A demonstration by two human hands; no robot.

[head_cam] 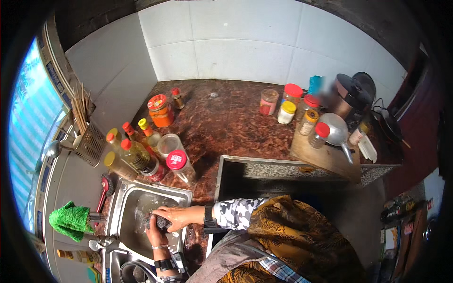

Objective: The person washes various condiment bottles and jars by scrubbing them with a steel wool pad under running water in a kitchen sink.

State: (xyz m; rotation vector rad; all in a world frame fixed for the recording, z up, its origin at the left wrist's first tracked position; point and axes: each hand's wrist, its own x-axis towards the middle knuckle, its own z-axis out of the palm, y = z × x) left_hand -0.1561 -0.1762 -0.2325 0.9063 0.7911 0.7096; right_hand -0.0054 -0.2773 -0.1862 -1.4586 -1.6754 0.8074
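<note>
Over the steel sink basin [132, 198], my right hand [177, 216] grips a dark scouring pad [162, 223] from above. My left hand [155, 235] has its fingers and thumb around the same pad from the near side. The pad is partly hidden by the fingers, and its fine texture is hard to make out. Wet, shiny streaks and suds show in the basin beyond the hands. A metal tap [104, 242] stands at the basin's left edge, with a bright green cloth [70, 220] draped close by.
A red-handled brush [102, 194] lies by the rim. Several sauce bottles [139, 159] and a pink-lidded jar [178, 164] crowd the counter behind the sink. A second basin holds a metal pot [132, 272]. A saucepan [332, 129] and jars sit on a wooden board [304, 148].
</note>
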